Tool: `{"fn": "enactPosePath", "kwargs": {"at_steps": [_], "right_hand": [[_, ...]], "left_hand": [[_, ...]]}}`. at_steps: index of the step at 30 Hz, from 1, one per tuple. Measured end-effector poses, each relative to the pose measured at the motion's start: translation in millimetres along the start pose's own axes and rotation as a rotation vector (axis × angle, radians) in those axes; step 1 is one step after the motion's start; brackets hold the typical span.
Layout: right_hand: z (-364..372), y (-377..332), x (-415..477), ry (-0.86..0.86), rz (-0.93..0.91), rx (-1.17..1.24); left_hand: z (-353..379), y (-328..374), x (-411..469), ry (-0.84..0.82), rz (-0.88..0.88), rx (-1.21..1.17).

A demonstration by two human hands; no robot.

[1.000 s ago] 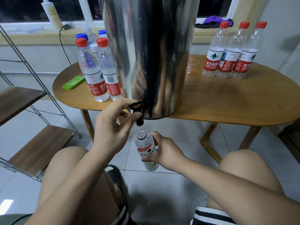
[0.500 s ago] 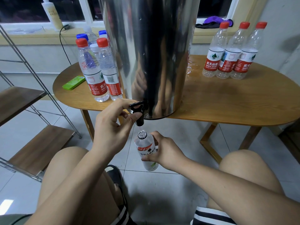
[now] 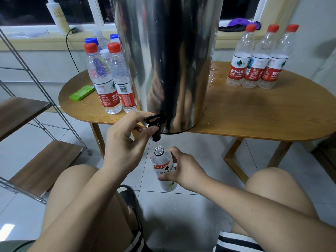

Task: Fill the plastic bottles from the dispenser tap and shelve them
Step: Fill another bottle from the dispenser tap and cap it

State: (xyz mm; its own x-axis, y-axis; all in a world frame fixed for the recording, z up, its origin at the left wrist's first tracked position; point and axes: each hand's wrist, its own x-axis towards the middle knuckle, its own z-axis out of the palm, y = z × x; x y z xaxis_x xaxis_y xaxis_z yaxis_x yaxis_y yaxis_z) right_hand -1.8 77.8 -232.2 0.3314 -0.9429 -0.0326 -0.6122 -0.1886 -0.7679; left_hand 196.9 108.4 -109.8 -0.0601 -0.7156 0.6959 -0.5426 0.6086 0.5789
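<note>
Presently filling. Judged best practice: centre the open neck under the spout, bottle upright, release before the shoulder. Item: small clear plastic bottle with red-and-white label (image 3: 163, 167), uncapped, lower centre of frame, gripped round its body by right hand (image 3: 183, 170); left hand (image 3: 125, 142) pinches black plastic tap lever (image 3: 154, 118) of tall steel drum dispenser (image 3: 167, 60).

red-cap bottles (image 3: 238, 57): 5 standing
blue-cap bottles (image 3: 91, 40): 2 peeking out
white-cap bottles (image 3: 105, 52): 2
capless bottle (image 3: 163, 167): 1 getting filled
dispenser (image 3: 167, 51): 1
tap (image 3: 154, 122): 1 running
hands (image 3: 125, 142): 2
</note>
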Motion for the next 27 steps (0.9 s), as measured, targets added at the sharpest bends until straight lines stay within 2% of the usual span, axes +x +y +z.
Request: {"fn": "enactPosePath", "kwargs": {"at_steps": [27], "right_hand": [[-0.3,0.5,0.4,0.003,-0.017,0.002]], "left_hand": [[-0.1,-3.9,-0.1,0.002,0.007,0.019]]}}
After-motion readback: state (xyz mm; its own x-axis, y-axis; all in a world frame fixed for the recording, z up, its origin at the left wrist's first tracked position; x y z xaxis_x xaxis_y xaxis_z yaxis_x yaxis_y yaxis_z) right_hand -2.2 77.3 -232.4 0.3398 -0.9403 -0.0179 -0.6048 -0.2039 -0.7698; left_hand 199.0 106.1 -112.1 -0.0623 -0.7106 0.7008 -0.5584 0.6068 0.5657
